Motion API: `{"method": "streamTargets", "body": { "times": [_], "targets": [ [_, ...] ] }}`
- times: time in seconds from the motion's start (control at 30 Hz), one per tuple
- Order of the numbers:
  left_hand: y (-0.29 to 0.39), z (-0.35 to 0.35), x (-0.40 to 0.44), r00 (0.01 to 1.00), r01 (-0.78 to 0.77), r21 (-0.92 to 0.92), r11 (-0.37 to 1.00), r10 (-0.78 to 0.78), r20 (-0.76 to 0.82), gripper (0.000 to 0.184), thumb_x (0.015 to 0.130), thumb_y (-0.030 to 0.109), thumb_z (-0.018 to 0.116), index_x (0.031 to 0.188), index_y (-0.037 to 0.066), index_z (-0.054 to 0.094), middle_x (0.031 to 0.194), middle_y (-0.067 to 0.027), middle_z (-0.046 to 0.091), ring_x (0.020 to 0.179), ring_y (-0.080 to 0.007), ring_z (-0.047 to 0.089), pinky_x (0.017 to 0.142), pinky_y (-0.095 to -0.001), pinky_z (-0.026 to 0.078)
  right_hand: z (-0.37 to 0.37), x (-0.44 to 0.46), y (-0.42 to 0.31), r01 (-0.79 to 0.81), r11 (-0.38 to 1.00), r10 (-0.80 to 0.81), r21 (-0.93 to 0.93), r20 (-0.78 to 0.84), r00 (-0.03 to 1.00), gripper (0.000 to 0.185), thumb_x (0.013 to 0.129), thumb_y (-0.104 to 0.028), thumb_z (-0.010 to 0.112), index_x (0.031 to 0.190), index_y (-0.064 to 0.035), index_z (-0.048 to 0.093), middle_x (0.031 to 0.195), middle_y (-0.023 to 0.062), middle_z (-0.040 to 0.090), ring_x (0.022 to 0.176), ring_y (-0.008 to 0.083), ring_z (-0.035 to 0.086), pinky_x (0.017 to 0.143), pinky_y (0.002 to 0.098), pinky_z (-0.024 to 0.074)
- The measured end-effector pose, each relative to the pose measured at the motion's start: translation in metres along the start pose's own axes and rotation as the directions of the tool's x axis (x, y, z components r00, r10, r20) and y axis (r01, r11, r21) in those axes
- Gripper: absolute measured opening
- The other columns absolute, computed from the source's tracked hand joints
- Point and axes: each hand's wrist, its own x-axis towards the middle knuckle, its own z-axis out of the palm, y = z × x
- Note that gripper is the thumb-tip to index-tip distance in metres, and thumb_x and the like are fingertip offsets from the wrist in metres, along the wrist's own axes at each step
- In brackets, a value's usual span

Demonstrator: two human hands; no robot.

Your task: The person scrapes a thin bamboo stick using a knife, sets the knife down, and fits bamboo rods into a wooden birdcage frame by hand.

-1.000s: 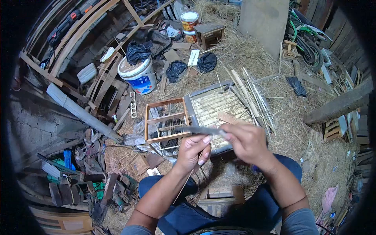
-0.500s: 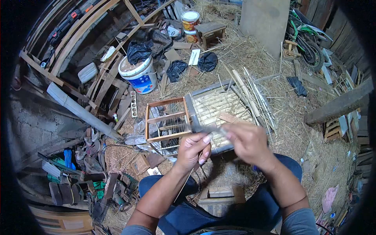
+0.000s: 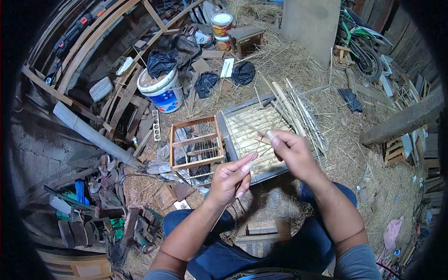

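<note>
My left hand (image 3: 232, 181) is closed around a thin bamboo stick (image 3: 218, 221), which slants from above the fingertips down past the wrist toward my lap. My right hand (image 3: 295, 153) is up and to the right of it, its fingers wrapped round what looks like a knife (image 3: 252, 129); the thin blade is smeared by motion and points up and left. Beyond both hands lies a slatted bamboo panel (image 3: 242, 140) in a grey frame. On its left stands a small wooden cage frame (image 3: 197, 164) with thin bars.
Split bamboo strips (image 3: 298, 114) lie across the panel's right side. A white paint bucket (image 3: 163, 95) with a black bag on top stands farther back, near a wooden stool (image 3: 245, 33). A wooden beam (image 3: 401, 120) juts in from the right. Straw and shavings cover the floor.
My right hand has moved slightly up and right, away from my left hand, and the blade has swung from near the left fingertips to above them. My left hand keeps hold of the stick.
</note>
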Motion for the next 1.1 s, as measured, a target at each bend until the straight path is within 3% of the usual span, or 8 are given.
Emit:
{"method": "streamTargets", "body": {
  "times": [0.07, 0.2, 0.27, 0.4, 0.53, 0.6, 0.7, 1.1],
  "targets": [
    [0.000, -0.003, 0.001, 1.000, -0.017, -0.101, 0.995, 0.018, 0.012, 0.039, 0.101, 0.015, 0.055, 0.138, 0.001, 0.054, 0.063, -0.0030, 0.056, 0.044, -0.0067, 0.044, 0.044, -0.0193, 0.035, 0.007, -0.009, -0.009, 0.131, 0.831, -0.155, -0.541, 0.001, 0.988, 0.029, 0.098, -0.030, 0.060, 0.111, -0.0074, 0.072, 0.080, 0.0089, 0.072, 0.070, 0.0206, 0.070, 0.061, 0.0346, 0.0513],
    [-0.001, -0.008, 0.000, 0.998, -0.002, -0.083, 0.997, -0.003, -0.055, 0.037, 0.102, 0.013, 0.051, 0.137, 0.002, 0.055, 0.057, -0.0004, 0.053, 0.040, -0.0069, 0.041, 0.041, -0.0212, 0.034, 0.012, -0.017, 0.000, 0.317, 0.607, -0.366, -0.729, 0.098, 0.926, 0.021, 0.095, -0.028, 0.062, 0.100, -0.0125, 0.075, 0.080, 0.0065, 0.073, 0.065, 0.0246, 0.069, 0.058, 0.0360, 0.0531],
    [0.002, -0.005, -0.003, 0.999, -0.042, -0.107, 0.993, 0.040, -0.019, 0.037, 0.101, 0.013, 0.052, 0.135, 0.000, 0.055, 0.057, -0.0003, 0.053, 0.039, -0.0067, 0.041, 0.040, -0.0207, 0.033, 0.004, -0.009, -0.009, 0.177, 0.676, -0.321, -0.715, -0.069, 0.944, 0.020, 0.093, -0.026, 0.063, 0.101, -0.0120, 0.075, 0.081, 0.0071, 0.073, 0.069, 0.0245, 0.071, 0.058, 0.0353, 0.0552],
    [0.003, -0.007, -0.003, 0.998, -0.061, -0.149, 0.987, 0.062, 0.003, 0.036, 0.101, 0.013, 0.056, 0.134, -0.002, 0.057, 0.060, -0.0018, 0.054, 0.042, -0.0070, 0.042, 0.043, -0.0202, 0.034, 0.014, -0.020, -0.010, 0.379, 0.519, -0.411, -0.766, 0.165, 0.897, 0.019, 0.095, -0.028, 0.062, 0.102, -0.0157, 0.074, 0.078, 0.0065, 0.073, 0.063, 0.0242, 0.070, 0.051, 0.0355, 0.0521],
    [0.004, -0.007, -0.003, 0.998, -0.067, -0.112, 0.991, 0.064, -0.025, 0.039, 0.101, 0.013, 0.052, 0.137, -0.002, 0.053, 0.058, -0.0014, 0.055, 0.039, -0.0067, 0.042, 0.039, -0.0203, 0.034, 0.003, -0.009, -0.010, 0.231, 0.611, -0.397, -0.757, -0.040, 0.917, 0.024, 0.096, -0.033, 0.060, 0.099, -0.0129, 0.074, 0.077, 0.0059, 0.073, 0.058, 0.0225, 0.068, 0.046, 0.0357, 0.0485],
    [0.004, -0.006, -0.001, 0.997, -0.076, -0.120, 0.990, 0.072, -0.037, 0.043, 0.100, 0.014, 0.053, 0.139, -0.004, 0.050, 0.058, -0.0016, 0.055, 0.040, -0.0070, 0.042, 0.039, -0.0203, 0.034, 0.014, -0.018, -0.002, 0.399, 0.507, -0.506, -0.764, 0.110, 0.855, 0.023, 0.095, -0.030, 0.061, 0.095, -0.0106, 0.075, 0.075, 0.0061, 0.073, 0.056, 0.0233, 0.067, 0.046, 0.0365, 0.0482],
    [0.005, -0.004, -0.001, 0.997, -0.055, -0.109, 0.992, 0.049, -0.058, 0.047, 0.100, 0.014, 0.053, 0.141, -0.007, 0.045, 0.059, -0.0008, 0.053, 0.040, -0.0067, 0.042, 0.040, -0.0206, 0.035, 0.021, -0.026, -0.014, 0.259, 0.599, -0.257, -0.758, 0.124, 0.958, 0.017, 0.092, -0.020, 0.063, 0.101, -0.0118, 0.074, 0.071, 0.0091, 0.068, 0.061, 0.0251, 0.067, 0.054, 0.0369, 0.0504],
    [0.002, -0.011, 0.000, 0.996, -0.090, -0.124, 0.988, 0.091, -0.004, 0.033, 0.100, 0.011, 0.055, 0.131, -0.001, 0.060, 0.060, -0.0037, 0.056, 0.042, -0.0080, 0.044, 0.042, -0.0213, 0.036, 0.011, -0.015, -0.010, 0.337, 0.511, -0.408, -0.791, 0.122, 0.905, 0.015, 0.093, -0.024, 0.062, 0.098, -0.0147, 0.074, 0.070, 0.0064, 0.070, 0.063, 0.0206, 0.069, 0.048, 0.0353, 0.0490]
  ]
}}
